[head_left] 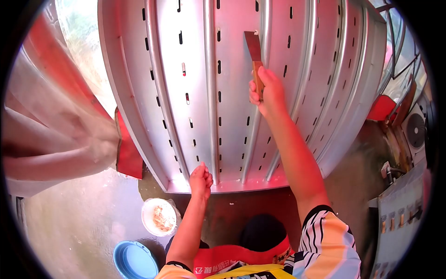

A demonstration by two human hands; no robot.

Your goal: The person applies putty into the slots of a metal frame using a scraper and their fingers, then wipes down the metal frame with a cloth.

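A scraper (253, 46) with a flat metal blade and a wooden handle is gripped in my right hand (269, 90). Its blade lies against a large slotted metal panel (237, 93), beside one of the raised ribs, with a small pale bit at the blade's tip. My left hand (201, 180) is closed, fingers curled together, at the panel's near edge. Whatever it may hold is too small to make out. Long dark slots run in rows between the panel's ribs, and a small red spot (184, 74) shows in one of them.
Below the panel, a white bucket (147, 218) with brownish bits inside stands on the wet floor near a blue basin (134, 260). A pale sheet (60, 139) hangs at the left. To the right are a fan unit (415, 130) and a metal cabinet (402, 204).
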